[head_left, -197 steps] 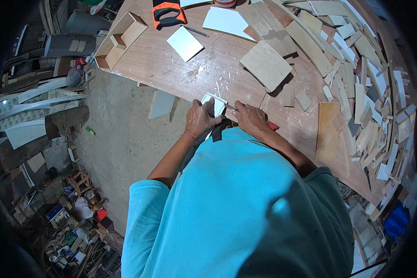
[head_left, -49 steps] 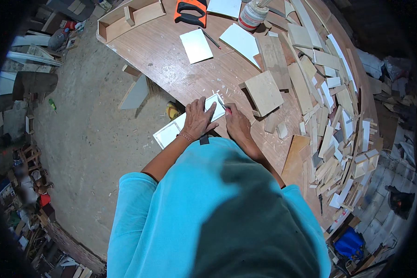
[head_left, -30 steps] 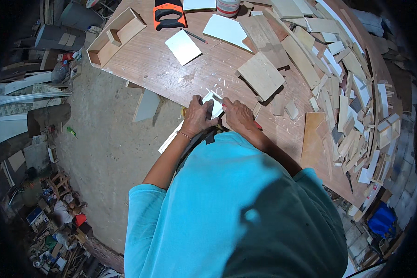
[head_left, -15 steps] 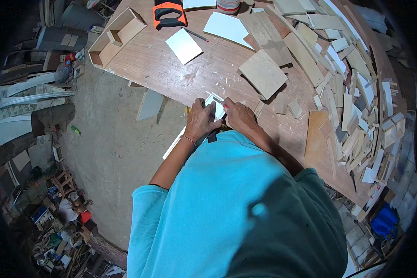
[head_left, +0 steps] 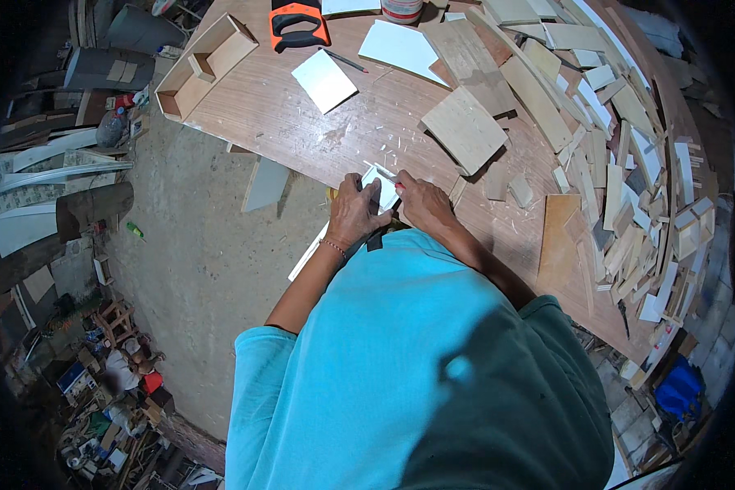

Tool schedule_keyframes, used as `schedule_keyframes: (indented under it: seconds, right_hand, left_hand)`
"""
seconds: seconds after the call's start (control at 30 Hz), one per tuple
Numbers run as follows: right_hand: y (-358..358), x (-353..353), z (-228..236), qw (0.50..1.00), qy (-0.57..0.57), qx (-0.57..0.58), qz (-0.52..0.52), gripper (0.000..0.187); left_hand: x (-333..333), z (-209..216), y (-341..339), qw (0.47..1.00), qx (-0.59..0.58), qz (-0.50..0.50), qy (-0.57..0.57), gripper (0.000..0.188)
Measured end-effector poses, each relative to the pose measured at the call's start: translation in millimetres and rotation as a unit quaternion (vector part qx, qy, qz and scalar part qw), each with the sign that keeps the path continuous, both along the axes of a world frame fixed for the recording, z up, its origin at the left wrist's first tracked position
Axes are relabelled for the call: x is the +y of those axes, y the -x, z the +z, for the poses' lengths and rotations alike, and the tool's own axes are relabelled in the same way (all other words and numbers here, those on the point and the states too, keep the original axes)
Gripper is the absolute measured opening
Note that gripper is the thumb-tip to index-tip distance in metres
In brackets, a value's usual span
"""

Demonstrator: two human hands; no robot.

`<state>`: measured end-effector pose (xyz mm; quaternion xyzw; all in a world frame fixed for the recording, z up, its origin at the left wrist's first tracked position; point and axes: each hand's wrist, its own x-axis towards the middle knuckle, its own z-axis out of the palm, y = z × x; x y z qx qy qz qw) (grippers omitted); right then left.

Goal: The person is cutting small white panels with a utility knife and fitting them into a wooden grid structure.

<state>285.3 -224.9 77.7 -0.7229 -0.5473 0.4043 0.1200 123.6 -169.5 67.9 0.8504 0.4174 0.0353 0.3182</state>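
At the near edge of the workbench (head_left: 318, 131), my left hand (head_left: 353, 212) grips a white-faced wood piece (head_left: 384, 194), thumb and fingers on either side. Its lower part is hidden by my hands and shirt. My right hand (head_left: 425, 206) is closed around a small red-handled blade (head_left: 398, 187), whose metal end lies against the white piece. Which kind of blade it is cannot be made out. Thin pale shavings (head_left: 389, 147) are scattered just beyond my hands. A long white strip (head_left: 306, 253) slants down beside my left forearm.
Farther back lie a white square panel (head_left: 325, 82), a pencil (head_left: 345, 60), an orange-and-black saw (head_left: 299, 26) and an open wooden box (head_left: 206, 67). Plywood blocks (head_left: 464, 131) sit right of my hands, before a large heap of offcuts (head_left: 621, 155). Bare floor (head_left: 204, 245) shows at left.
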Motion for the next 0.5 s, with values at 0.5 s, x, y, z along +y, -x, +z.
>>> schedule_keyframes:
  seconds: [0.5]
  right_hand:
    - [-5.9, 5.0, 2.0, 0.999, 0.011, 0.031, 0.006, 0.017]
  left_hand:
    - [0.3, -6.2, 3.9, 0.998, -0.046, -0.011, -0.039, 0.062]
